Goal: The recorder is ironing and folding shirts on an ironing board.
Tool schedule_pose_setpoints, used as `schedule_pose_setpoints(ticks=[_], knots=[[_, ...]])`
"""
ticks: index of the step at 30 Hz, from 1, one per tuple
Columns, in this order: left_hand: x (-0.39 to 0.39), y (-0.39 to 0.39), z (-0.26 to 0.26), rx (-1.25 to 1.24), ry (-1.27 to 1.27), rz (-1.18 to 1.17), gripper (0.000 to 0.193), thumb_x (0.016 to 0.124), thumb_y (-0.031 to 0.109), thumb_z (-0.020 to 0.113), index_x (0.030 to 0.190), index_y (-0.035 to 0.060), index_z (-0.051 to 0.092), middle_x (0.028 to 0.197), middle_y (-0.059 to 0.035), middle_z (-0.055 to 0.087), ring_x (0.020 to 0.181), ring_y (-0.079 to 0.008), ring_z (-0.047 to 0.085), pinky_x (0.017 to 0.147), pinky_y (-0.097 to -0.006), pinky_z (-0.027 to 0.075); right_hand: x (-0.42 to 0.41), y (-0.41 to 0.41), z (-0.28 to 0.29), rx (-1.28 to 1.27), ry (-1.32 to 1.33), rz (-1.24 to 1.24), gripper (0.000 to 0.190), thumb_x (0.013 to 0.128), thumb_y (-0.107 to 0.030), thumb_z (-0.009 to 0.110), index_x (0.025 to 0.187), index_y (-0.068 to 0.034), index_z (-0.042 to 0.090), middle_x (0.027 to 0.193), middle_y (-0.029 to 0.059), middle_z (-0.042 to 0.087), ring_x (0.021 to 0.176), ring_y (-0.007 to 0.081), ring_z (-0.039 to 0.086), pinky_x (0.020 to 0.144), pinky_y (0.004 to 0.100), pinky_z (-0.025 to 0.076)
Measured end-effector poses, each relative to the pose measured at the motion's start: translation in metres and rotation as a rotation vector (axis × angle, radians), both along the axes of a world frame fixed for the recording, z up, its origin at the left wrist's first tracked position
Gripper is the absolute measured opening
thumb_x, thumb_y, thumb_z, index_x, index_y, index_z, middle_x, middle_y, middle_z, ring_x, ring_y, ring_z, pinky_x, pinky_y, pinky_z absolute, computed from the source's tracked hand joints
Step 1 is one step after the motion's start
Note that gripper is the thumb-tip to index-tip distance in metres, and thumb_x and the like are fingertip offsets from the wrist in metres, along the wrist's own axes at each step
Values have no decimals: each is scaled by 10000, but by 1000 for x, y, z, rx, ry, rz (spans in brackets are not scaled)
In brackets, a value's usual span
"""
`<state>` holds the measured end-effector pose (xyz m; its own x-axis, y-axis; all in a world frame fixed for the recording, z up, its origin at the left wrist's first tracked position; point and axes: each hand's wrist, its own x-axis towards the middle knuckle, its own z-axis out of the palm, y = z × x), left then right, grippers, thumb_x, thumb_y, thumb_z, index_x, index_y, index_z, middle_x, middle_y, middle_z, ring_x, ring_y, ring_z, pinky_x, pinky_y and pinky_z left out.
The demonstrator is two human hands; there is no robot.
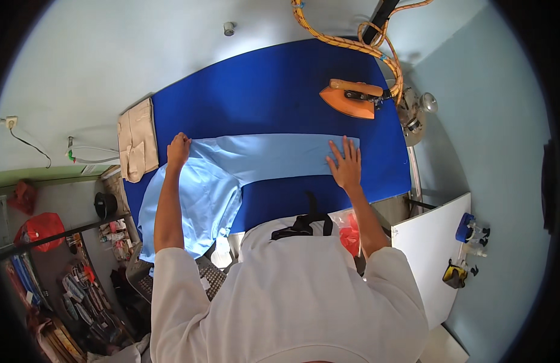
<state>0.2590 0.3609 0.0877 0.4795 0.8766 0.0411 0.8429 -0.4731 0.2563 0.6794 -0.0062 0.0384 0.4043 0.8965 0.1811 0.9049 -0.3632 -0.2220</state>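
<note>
A light blue garment lies on the blue ironing table, one long sleeve or leg stretched flat towards the right. Its wider part bunches at the left and hangs over the table's near edge. My left hand is closed on the cloth at the upper left corner of the stretched part. Fingers spread, my right hand rests flat on the right end of it. Beyond the right hand, an orange iron with a wooden handle sits on the table, its tip pointing left.
Folded beige trousers or similar cloth lie at the table's left end. Orange patterned hoses come down to the iron from above. A white board stands at the right, and a shelf rack with clothes at lower left.
</note>
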Motion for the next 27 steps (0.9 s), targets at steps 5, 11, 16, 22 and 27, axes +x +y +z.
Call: schedule_pose_setpoints(ticks=[5,11,16,22,27], knots=[[8,-13,-10,-8,166,18,122,903,184,616,957,89,562,982,-99,622,969,-319,600,824,-459,430,18,3,3,-40,117,20,525,974,-360,549,1469,-219,448,1570,211,270,1441,394,269,1154,583,198],[71,-78,-3,140,-52,-203,252,810,91,598,1056,49,558,1036,-141,545,1017,-342,522,853,-459,394,102,104,89,167,-182,4,554,942,-343,605,1438,-162,436,1547,221,302,1395,423,329,1114,599,257],[81,-156,-49,-13,-64,-187,422,929,287,561,1267,39,517,1318,-188,490,1215,-361,463,1032,-467,361,156,171,78,-121,-143,255,502,915,-421,606,1328,-154,501,1407,220,491,1208,371,534,995,521,423],[81,-157,-39,-2,90,-47,680,947,462,515,1527,160,326,1570,-185,267,1435,-346,275,1156,-453,262,145,193,114,-427,591,-71,466,877,-426,688,1099,-18,658,901,152,675,772,284,669,642,373,551],[84,-138,-25,-50,64,1,683,910,397,591,1514,194,347,1553,-199,289,1429,-385,279,1148,-478,255,113,162,115,-259,354,245,465,834,-383,749,1052,17,659,981,127,590,779,266,655,662,359,536]])
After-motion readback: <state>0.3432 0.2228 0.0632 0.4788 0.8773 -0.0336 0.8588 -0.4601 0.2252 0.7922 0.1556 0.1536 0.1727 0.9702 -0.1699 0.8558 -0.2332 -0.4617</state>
